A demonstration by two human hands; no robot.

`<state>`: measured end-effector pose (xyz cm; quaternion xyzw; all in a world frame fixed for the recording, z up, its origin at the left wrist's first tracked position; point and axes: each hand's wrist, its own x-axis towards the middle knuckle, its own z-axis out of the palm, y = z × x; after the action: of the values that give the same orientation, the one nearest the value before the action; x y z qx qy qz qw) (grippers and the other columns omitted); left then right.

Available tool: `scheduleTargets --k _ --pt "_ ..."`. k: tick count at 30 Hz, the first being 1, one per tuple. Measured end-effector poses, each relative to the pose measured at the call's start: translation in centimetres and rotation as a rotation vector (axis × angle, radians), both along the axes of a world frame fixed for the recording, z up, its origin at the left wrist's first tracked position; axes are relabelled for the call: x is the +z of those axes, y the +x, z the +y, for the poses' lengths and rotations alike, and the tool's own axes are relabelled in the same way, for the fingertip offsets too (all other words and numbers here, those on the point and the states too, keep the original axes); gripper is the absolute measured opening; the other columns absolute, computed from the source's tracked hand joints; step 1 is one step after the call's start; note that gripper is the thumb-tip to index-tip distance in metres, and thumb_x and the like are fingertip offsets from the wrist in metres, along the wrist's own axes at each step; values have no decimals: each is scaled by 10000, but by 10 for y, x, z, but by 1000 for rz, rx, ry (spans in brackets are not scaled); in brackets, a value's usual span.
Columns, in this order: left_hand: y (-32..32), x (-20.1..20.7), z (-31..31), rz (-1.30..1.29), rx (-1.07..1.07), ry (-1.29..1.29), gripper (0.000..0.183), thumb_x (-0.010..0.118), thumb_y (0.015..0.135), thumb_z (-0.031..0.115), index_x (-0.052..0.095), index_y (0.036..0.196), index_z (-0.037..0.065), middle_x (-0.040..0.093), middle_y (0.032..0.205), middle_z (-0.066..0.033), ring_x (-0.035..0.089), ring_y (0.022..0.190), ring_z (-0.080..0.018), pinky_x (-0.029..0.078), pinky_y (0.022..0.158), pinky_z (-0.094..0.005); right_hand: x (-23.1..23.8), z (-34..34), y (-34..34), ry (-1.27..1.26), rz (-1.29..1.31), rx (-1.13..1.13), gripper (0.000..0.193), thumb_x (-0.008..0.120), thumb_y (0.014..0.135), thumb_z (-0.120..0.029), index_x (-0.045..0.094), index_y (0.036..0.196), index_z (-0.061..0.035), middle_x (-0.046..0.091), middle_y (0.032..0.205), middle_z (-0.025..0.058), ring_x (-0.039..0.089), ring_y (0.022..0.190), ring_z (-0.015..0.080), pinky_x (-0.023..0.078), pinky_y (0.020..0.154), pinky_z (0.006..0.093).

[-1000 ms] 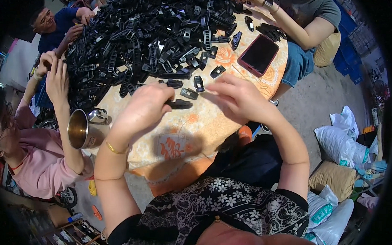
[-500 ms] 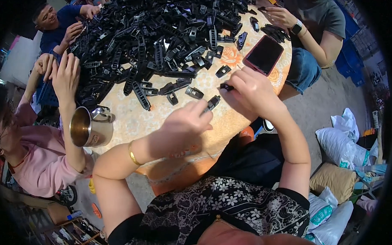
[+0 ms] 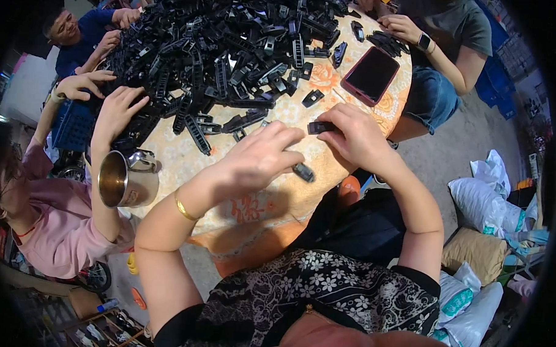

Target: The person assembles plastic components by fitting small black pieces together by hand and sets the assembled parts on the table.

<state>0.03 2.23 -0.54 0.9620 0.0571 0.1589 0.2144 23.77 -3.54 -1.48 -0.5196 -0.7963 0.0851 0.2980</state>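
My right hand [image 3: 360, 135] pinches a small black plastic piece [image 3: 320, 127] between thumb and fingers, just above the patterned tablecloth. Left of it, my left hand [image 3: 263, 150] is stretched over the table with its fingers apart, the tips reaching small black parts at the edge of the pile. Its fingers partly cover those parts. Below its thumb lies another short black piece [image 3: 303, 172]. One more loose black piece [image 3: 313, 98] rests beyond my right hand. A large heap of black plastic parts [image 3: 233, 56], some long and ladder-like, covers the far side.
A metal mug [image 3: 129, 179] stands left of my left arm. A phone with a dark red case [image 3: 371, 76] lies at the right. Co-workers sit around the table; a pink-sleeved person's hand [image 3: 118, 113] reaches to the pile. White sacks [image 3: 482, 202] are on the floor at right.
My left hand has moved away from me toward the pile, and the short black piece near it now lies nearer to me. The piece in my right hand shows more fully.
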Motion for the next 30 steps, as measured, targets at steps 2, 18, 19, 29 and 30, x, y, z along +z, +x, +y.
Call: scheduleTargets --k 2,18,19,29,30 --pt "0 0 -7 8 115 -37 262 687 758 91 660 1014 46 584 1008 -130 545 919 -308 473 793 -383 -3 1 4 1 8 12 220 753 750 -81 660 944 -32 602 879 112 599 784 270 488 645 335" --pt "-6 -5 -15 -96 340 -237 206 756 719 106 599 793 -6 564 745 -138 565 688 -317 451 621 -402 31 -21 -8 -98 -160 161 293 773 645 -96 702 921 -28 606 832 71 567 813 257 475 703 364" --pt "-5 -6 -15 -103 334 -232 199 757 715 100 601 781 -5 561 745 -138 563 688 -312 449 613 -395 31 -20 -8 -95 -131 197 292 773 652 -106 695 921 -23 600 828 73 563 813 257 473 696 368" --pt "-1 -10 -15 -138 367 -264 224 780 705 145 620 794 15 550 729 -111 548 679 -286 444 615 -380 4 -10 -11 -1 31 297 234 749 732 -236 681 855 -49 580 790 80 565 780 271 475 670 375" --pt "-7 1 -9 -40 328 -253 243 778 705 173 610 789 18 557 756 -121 555 717 -304 449 659 -405 7 -8 -9 -81 29 347 246 737 755 -274 684 856 -55 589 795 85 580 777 273 481 670 376"
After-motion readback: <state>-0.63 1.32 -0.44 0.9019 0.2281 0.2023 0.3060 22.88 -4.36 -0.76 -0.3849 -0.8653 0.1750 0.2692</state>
